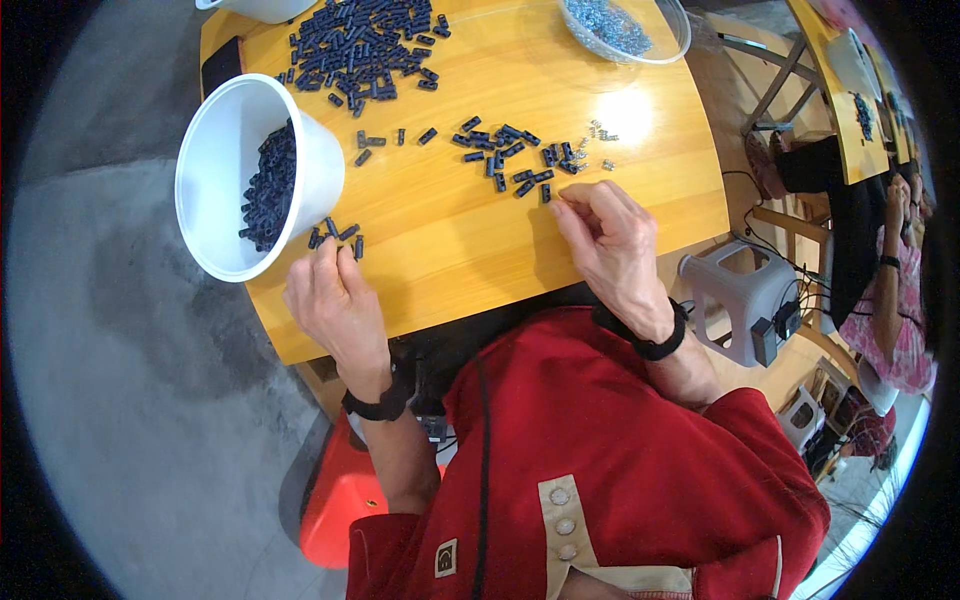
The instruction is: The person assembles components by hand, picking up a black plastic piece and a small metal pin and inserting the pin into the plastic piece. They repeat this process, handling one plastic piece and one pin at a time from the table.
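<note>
My left hand is over the table's left front edge, its fingers pinched together at a few small black plastic pieces. Whether one sits between the fingertips is hidden. Across to the right, my right hand is closed in a pinch, thumb against forefinger, beside a loose group of the black pieces. What it holds, if anything, is too small to make out. Each black piece is short and tube-like. Tiny shiny metal parts lie just beyond the right hand.
A white tub lies tipped on the table's left edge, with black pieces inside. Farther back is a large heap of black pieces; a clear bowl holds small metal parts. A dark flat object lies at left. Another person sits at right.
</note>
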The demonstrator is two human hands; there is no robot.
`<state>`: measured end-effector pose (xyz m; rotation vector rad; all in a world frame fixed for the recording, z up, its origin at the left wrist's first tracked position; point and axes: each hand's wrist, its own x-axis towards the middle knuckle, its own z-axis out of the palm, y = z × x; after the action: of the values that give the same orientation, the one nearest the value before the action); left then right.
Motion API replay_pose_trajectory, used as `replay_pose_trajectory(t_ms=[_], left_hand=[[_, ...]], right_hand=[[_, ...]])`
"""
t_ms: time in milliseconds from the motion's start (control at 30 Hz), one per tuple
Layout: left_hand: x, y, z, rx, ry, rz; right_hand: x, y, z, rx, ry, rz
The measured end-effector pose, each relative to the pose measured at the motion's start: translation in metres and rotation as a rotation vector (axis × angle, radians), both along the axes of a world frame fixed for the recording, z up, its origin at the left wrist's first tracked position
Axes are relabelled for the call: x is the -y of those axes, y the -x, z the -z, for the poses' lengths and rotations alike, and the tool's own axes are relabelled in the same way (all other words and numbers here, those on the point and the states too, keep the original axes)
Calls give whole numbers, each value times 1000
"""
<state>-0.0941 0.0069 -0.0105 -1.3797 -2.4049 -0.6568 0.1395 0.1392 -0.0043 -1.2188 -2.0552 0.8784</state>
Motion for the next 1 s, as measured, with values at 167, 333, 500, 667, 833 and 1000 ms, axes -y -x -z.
replay_pose_trajectory(t_ms=[167, 333, 500, 667, 833, 1000], left_hand=[[1, -32, -25, 127, 23, 18], [0, -68, -36, 306, -70, 145], [-1, -91, -51, 736, -204, 317], [-5, -102, -59, 854, -266, 451], [-6, -109, -65, 830, -263, 497], [-5, -108, -60, 618, -162, 546]], right_hand=[[-4, 6, 10, 130, -48, -32], [3, 0, 4, -29, 188, -84], [14, -18, -10, -942, 1139, -333], [23, -18, -9, -1065, 1281, -441], [24, -21, -16, -975, 1254, -434], [29, -25, -22, -712, 889, -422]])
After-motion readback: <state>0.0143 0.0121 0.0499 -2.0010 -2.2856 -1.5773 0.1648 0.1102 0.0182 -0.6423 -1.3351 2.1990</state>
